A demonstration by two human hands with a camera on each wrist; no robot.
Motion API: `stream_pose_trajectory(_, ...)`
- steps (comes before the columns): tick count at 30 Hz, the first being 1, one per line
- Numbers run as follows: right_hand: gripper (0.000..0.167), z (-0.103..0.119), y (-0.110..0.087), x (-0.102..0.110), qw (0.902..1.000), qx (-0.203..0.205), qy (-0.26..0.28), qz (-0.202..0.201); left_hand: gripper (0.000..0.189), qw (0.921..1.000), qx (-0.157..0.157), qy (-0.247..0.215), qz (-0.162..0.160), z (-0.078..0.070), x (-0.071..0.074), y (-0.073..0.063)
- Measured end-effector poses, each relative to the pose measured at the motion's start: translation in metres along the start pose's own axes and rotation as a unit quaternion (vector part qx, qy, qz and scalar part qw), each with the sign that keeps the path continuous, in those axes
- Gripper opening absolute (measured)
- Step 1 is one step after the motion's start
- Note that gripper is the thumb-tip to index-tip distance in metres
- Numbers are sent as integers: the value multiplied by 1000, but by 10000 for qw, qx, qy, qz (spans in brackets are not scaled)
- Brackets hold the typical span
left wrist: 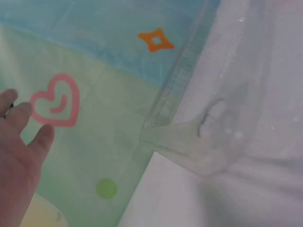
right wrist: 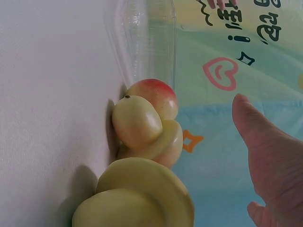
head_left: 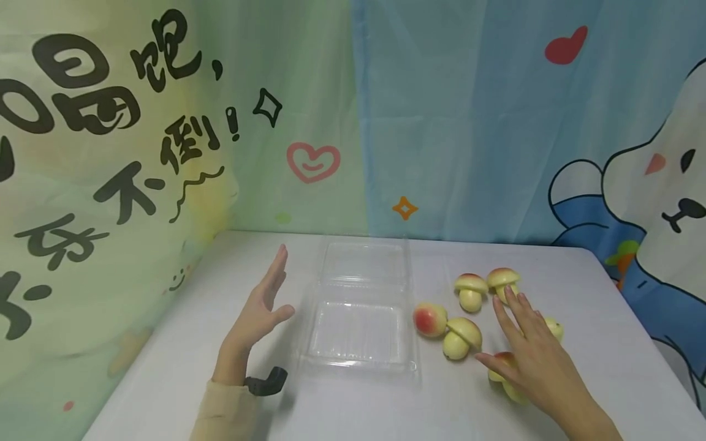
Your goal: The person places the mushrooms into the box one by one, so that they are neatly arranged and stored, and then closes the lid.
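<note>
Holds left hand up with thumb and fingers apart, left of clear container lying open on surface. Hovers right hand with fingers spread over mushroom-shaped pieces, right of container.

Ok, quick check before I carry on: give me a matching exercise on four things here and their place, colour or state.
1. Plastic box
2. Left hand
3. Right hand
4. Mushrooms

A. By the mushrooms
B. Yellowish, some with red
C. Left of the box, holding nothing
D. Clear, lid open

Pairs: 1-D, 2-C, 3-A, 4-B
</note>
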State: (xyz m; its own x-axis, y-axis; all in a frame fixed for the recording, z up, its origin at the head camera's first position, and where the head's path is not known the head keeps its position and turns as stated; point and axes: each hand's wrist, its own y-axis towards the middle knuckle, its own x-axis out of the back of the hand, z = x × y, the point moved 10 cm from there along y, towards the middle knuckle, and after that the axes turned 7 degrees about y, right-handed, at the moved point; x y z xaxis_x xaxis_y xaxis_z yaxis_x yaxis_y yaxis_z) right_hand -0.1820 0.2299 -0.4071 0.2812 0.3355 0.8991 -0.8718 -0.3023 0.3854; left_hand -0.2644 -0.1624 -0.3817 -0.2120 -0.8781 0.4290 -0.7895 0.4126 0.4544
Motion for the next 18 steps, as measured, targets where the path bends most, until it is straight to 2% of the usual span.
stream_pose_trajectory(3,103,0,2,-2,10000,-36,-2,48,102,9990,-111,-437,39,7,0,3)
stream_pose_trajectory(9,104,-1,5,-8,9995,-212,-43,227,100,9935,-127,-1134,48,24,0,1)
stream_pose_trajectory(18,98,3,6,-8,9999,71,124,75,103,9889,80,-1472,173,38,-9,1)
